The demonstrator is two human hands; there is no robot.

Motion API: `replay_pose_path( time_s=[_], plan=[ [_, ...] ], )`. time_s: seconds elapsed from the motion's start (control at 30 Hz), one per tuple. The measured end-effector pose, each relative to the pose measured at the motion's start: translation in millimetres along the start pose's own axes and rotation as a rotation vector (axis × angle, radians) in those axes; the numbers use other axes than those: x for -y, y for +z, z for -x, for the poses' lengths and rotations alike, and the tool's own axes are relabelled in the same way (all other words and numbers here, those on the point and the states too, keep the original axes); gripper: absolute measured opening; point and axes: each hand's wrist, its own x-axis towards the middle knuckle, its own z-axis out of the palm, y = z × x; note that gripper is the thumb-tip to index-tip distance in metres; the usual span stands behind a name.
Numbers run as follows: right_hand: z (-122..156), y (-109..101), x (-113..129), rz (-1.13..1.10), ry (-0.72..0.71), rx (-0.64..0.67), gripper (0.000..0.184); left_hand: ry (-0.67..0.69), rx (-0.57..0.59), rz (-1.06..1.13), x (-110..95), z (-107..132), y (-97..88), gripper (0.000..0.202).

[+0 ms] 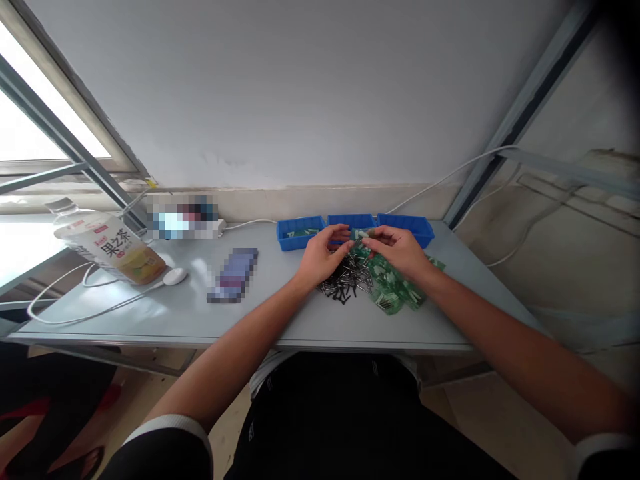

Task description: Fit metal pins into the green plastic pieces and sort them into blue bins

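Two bare hands meet over the far side of a loose heap of dark, slender metal screws [345, 277]. The right hand [399, 251] appears to pinch a small green-tinted clear plastic packet [359, 235]; the left hand [324, 255] curls at its edge, whether pinching one cannot tell. A slack hold could drop the packet onto the heap. Green plastic packets [393, 287] crowd the heap's right side, where a brushing wrist could mix both. Beyond the heap, three blue plastic bins [351, 220] risk a knuckle's knock.
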Motion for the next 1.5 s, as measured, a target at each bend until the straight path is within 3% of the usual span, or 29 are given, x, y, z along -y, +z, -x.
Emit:
replay_pose_path(
  time_s=[0.1,0.2,0.3,0.4,0.5,0.63,0.77,0.9,1.03,1.13,1.27,1.37,1.5],
  plan=[
    [-2.2,-3.7,-2.8,0.001,0.003,-0.073,0.046,0.033,0.002,-0.100,-1.7,-0.4,-2.1,0.031],
    [-2.4,-4.4,-4.9,0.047,-0.020,-0.086,0.046,0.024,0.099,-0.098,-2.6,0.7,-0.8,0.033],
    [-0.2,-3.2,-3.5,0.091,-0.054,0.008,0.047,-0.001,0.153,-0.013,-1.4,2.5,3.6,0.045],
    [3.4,-0.8,2.1,0.076,-0.046,0.129,0.050,-0.034,0.082,-0.009,0.8,2.6,5.9,0.053],
    [6.3,2.6,8.9,0.054,-0.047,0.168,0.042,-0.054,0.031,-0.049,3.5,0.7,4.4,0.044],
    [5.9,4.6,12.1,0.021,-0.098,0.073,0.034,-0.063,-0.019,-0.140,9.5,-2.0,1.0,0.030],
    [2.2,-0.4,6.3,0.097,-0.125,-0.051,0.037,-0.093,-0.005,-0.169,12.9,-1.9,0.1,0.032],
    [0.4,-4.7,-1.0,0.219,-0.099,0.074,0.047,-0.075,0.054,-0.039,7.3,0.1,0.9,0.036],
    [2.2,-2.7,-1.1,0.280,-0.112,0.165,0.042,-0.091,0.079,0.047,2.0,-0.7,0.4,0.044],
    [2.8,-1.4,1.2,0.258,-0.097,0.116,0.041,-0.078,-0.012,0.009,1.4,-3.3,-1.7,0.042],
    [0.2,-3.4,0.4,0.173,-0.057,-0.068,0.040,-0.037,-0.111,-0.094,-2.2,-3.7,-4.2,0.031],
    [-1.2,-4.9,-2.2,0.147,-0.083,-0.114,0.038,-0.025,0.010,-0.102,-6.7,-0.8,-2.6,0.029],
    [1.9,-2.4,-1.8,0.231,-0.131,0.098,0.051,-0.019,0.146,-0.057,-5.7,1.4,0.9,0.046]
  ],
)
